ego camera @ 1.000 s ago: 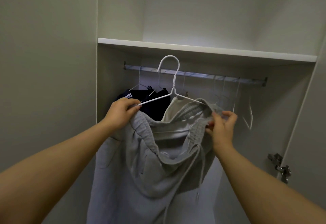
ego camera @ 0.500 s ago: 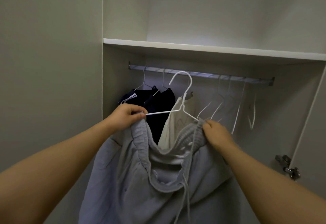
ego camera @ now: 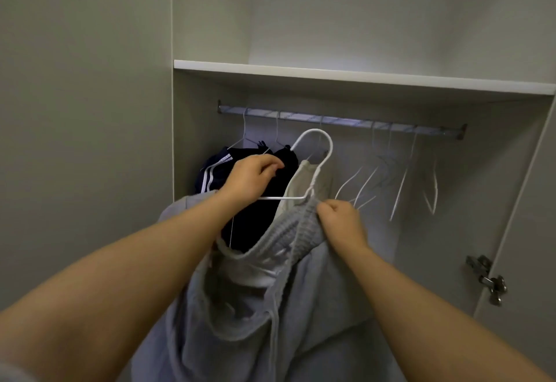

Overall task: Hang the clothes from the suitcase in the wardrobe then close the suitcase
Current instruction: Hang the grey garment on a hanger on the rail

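My left hand [ego camera: 249, 180] grips the left end of a white wire hanger [ego camera: 319, 152], whose hook floats free below the wardrobe rail [ego camera: 340, 122]. Grey sweatpants [ego camera: 270, 306] hang down in front of me. Their ribbed waistband bunches at the hanger's right shoulder, where my right hand [ego camera: 343, 222] pinches it. The left part of the waistband sags below my left wrist. The suitcase is out of view.
On the rail hang navy garments with white stripes [ego camera: 210, 171], a cream garment [ego camera: 304, 183] and several bare white hangers [ego camera: 391, 186] to the right. A shelf [ego camera: 361, 76] sits above the rail. The open door's metal hinge [ego camera: 487, 279] juts out at right.
The hanger with the sweatpants has come down from rail height to below the rail. The waistband's left side has slipped down from my left hand, and my right hand has closed over the waistband.
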`<state>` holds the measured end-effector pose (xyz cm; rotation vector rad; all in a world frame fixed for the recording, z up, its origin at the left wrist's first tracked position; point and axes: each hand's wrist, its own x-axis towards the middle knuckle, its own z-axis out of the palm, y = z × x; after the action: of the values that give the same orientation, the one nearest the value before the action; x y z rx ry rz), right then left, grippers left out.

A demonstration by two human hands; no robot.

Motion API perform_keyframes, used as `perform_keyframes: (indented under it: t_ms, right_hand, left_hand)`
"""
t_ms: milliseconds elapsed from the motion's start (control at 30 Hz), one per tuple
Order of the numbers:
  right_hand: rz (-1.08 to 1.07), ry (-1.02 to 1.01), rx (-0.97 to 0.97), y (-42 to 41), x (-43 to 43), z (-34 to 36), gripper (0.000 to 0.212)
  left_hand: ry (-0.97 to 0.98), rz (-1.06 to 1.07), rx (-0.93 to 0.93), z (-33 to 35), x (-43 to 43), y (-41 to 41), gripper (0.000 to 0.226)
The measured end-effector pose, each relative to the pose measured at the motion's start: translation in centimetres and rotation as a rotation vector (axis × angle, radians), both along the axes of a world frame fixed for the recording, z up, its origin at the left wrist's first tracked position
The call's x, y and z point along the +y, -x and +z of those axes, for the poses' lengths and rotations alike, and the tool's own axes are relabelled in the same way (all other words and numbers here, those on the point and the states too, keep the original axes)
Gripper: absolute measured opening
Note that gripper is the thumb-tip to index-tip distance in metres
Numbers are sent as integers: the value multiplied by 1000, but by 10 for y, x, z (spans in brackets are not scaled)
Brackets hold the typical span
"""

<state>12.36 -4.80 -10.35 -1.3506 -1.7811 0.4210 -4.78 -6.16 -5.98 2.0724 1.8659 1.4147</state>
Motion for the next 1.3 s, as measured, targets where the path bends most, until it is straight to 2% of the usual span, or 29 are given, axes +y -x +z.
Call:
perform_keyframes:
  t_ms: [100, 167, 200, 300, 367, 433, 567, 667, 733, 833, 900, 967, 1033, 1100, 1200, 1233, 1300]
  right_hand:
    - [-38, 50, 152, -15, 6, -2, 44]
    - [-40, 66, 206, -17, 10, -4, 42]
    - [-43, 78, 226, -17, 11, -4, 42]
    - [-68, 109, 269, -19, 15, -4, 39]
    - [-70, 106, 275, -20, 17, -5, 37]
    - [-71, 105, 235, -20, 16, -7, 37]
    - [-51, 110, 142, -20, 15, -12, 35]
    - [-66, 117, 62, -21, 12, -14, 31]
    - [-92, 135, -3, -19, 9, -15, 27]
    - [-94, 138, -88, -13, 5, -17, 29]
    - [-76, 143, -70, -10, 5, -17, 30]
    - [-73, 161, 32, -12, 8, -17, 32]
    - [-80, 170, 160, -17, 12, -16, 36]
    - [-84, 184, 277, -23, 12, -14, 35]
    - [-41, 177, 315, -26, 9, -12, 40]
    - [-9, 165, 306, -27, 9, -12, 42]
    - [27, 140, 255, -32, 6, -13, 37]
  left_hand:
    - [100, 283, 478, -1, -6, 17, 37]
    - [18, 464, 613, 0, -11, 18, 39]
    - [11, 503, 589, 1, -12, 21, 38]
    - [214, 410, 269, 0, -8, 40, 33]
    - [270, 369, 246, -3, -8, 46, 36]
    - [248, 417, 257, -5, -12, 47, 38]
    - [276, 435, 213, -13, -14, 56, 29]
    - [276, 385, 109, -14, -14, 52, 23]
    - [239, 282, 48, -13, -12, 35, 16]
    - [189, 28, -106, -13, -6, -2, 18]
    - [183, -140, -192, -16, -5, -21, 18]
    - [202, -243, -190, -20, -2, -23, 18]
    - [235, -265, -93, -23, 0, -18, 26]
    - [263, -249, 86, -24, 3, -14, 36]
    - [233, -32, 605, -23, 3, -14, 34]
    - [215, 26, 698, -24, 2, -14, 32]
    - [194, 57, 722, -31, 1, -15, 31]
